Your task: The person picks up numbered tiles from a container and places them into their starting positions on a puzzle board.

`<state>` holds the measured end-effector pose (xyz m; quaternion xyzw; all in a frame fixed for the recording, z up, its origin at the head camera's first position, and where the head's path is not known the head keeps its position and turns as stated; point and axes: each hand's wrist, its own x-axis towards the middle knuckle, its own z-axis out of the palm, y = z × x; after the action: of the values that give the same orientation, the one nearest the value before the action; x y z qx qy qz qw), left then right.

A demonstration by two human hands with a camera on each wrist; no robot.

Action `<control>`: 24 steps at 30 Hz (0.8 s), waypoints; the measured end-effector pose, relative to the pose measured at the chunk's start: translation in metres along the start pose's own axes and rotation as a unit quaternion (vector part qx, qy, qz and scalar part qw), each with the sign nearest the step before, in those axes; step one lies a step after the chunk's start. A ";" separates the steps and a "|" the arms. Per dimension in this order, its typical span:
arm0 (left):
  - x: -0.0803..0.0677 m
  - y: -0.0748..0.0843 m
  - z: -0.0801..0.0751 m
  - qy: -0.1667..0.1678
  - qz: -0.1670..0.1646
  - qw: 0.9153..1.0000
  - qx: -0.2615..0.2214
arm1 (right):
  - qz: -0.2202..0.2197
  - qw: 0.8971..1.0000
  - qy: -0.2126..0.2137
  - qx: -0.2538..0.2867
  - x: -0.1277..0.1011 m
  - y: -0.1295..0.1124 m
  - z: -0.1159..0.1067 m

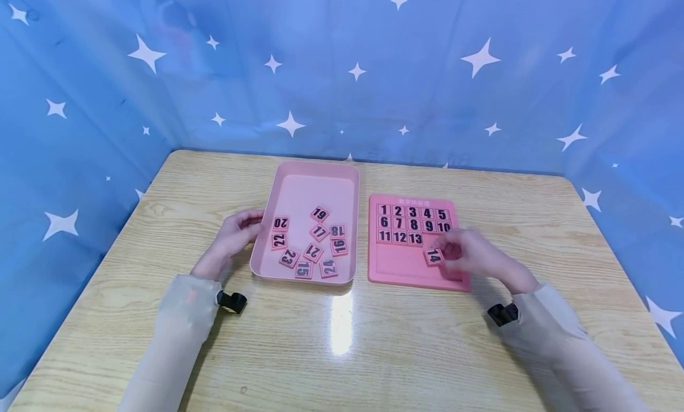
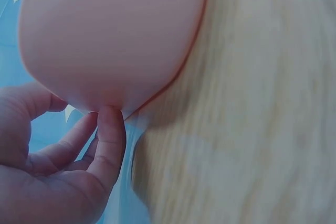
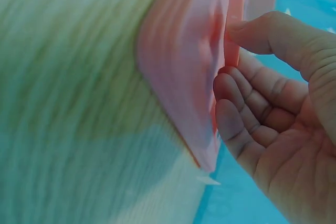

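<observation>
Right hand (image 1: 470, 252) pinches tile 14 (image 1: 433, 256) over the puzzle board (image 1: 406, 269).

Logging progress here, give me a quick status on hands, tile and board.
Right hand pinches tile 14 over the board. Left hand touches the tray edge. Slot after 13 unobstructed.

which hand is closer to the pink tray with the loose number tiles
Left. The left hand touches the outer left wall of the pink tray. The right hand is beyond the tray's right side, over the puzzle board, pinching tile 14.
</observation>
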<state>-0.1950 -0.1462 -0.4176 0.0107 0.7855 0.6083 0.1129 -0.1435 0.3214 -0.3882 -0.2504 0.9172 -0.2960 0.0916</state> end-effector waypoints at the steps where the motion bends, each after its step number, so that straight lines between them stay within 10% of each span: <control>1: 0.000 0.000 0.000 0.000 -0.001 1.000 -0.002 | -0.002 1.000 -0.001 -0.001 -0.001 0.001 0.001; 12: 0.002 0.002 0.002 -0.001 -0.009 1.000 0.018 | -0.011 0.999 0.003 -0.037 -0.006 -0.003 0.001; 24: 0.000 0.002 -0.001 -0.006 -0.026 1.000 0.014 | 0.138 0.983 0.034 -0.114 -0.004 -0.026 0.013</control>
<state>-0.1957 -0.1471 -0.4156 -0.0049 0.7936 0.5937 0.1331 -0.1253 0.2991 -0.3838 -0.1197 0.9733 -0.1821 0.0715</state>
